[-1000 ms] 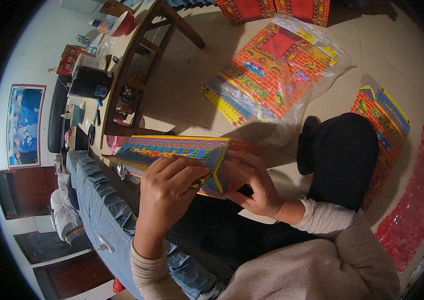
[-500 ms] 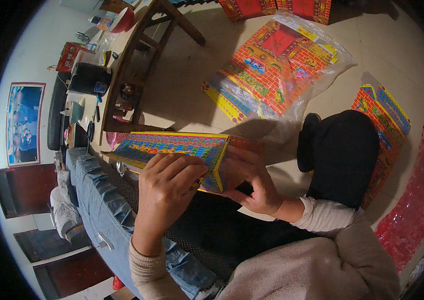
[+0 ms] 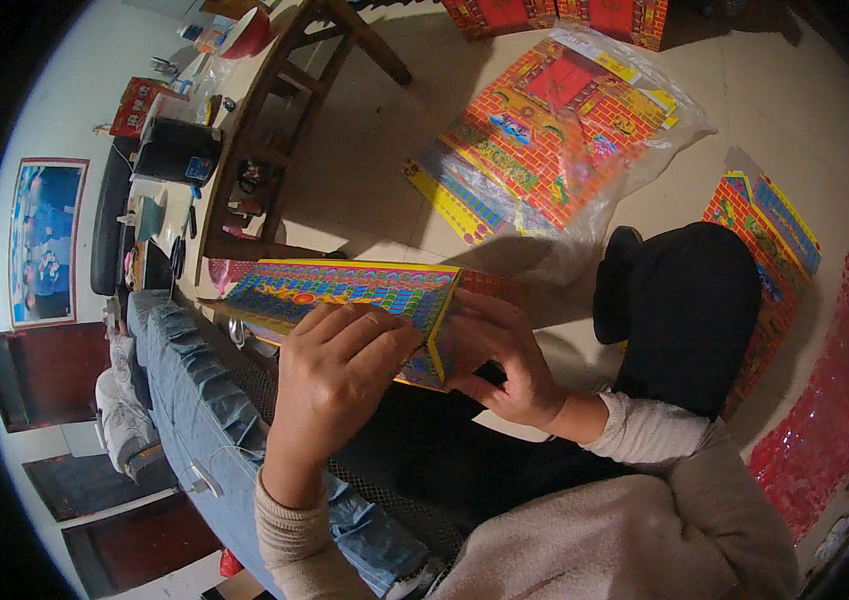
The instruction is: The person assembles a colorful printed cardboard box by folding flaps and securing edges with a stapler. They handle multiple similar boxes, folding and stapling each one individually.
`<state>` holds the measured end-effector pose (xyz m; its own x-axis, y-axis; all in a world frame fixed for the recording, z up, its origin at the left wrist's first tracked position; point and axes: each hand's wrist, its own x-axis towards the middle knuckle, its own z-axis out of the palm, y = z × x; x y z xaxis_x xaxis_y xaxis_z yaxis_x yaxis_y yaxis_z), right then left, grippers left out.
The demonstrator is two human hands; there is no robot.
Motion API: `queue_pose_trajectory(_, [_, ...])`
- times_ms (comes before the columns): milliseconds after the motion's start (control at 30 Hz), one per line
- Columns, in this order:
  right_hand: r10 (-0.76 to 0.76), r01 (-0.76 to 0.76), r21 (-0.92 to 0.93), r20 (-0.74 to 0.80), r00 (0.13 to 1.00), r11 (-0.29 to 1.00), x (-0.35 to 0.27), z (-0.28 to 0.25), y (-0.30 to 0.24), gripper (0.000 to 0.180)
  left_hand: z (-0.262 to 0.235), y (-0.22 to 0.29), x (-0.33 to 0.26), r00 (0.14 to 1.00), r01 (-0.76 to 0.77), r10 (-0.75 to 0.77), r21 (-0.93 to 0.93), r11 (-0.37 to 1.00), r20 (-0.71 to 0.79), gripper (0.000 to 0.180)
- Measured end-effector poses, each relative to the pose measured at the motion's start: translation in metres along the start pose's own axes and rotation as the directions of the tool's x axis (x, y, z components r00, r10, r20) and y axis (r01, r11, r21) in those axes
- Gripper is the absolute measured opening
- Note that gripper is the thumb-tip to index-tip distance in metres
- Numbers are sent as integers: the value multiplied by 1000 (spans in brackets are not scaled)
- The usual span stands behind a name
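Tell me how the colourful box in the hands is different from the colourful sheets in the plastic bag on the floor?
The box is folded into a long shape; the sheets lie flat. The left hand and right hand hold the box up, while the sheets rest on the floor inside clear plastic. Both have bright, many-coloured prints.

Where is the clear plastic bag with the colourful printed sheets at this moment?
In the head view, the plastic bag of printed sheets lies on the floor, upper centre-right, beyond the folded paper box in both hands and right of the wooden table.
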<state>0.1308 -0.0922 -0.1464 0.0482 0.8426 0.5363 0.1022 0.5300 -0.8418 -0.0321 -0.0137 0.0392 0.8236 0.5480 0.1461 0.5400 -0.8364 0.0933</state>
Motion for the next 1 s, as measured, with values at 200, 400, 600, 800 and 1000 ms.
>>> queue_pose_trajectory(200, [-2,2,1,-20,1000,1000,0,1,2,74,0,3,3,1000,-18,18,9,1000,9,25])
queue_pose_trajectory(400, [-8,8,-6,-12,1000,1000,3,-2,-1,74,-2,6,3,994,-97,94,72,993,46,32])
queue_pose_trajectory(600, [-10,10,14,-12,1000,1000,3,-2,-1,74,-11,19,10,983,-120,103,107,987,151,35])
queue_pose_trajectory(800, [8,-8,31,-6,1000,999,-1,0,-1,75,-12,18,9,979,-169,148,152,974,139,35])
queue_pose_trajectory(1000, [18,-18,26,6,1000,1000,-2,-1,-3,78,-12,20,11,978,-173,153,149,974,139,34])
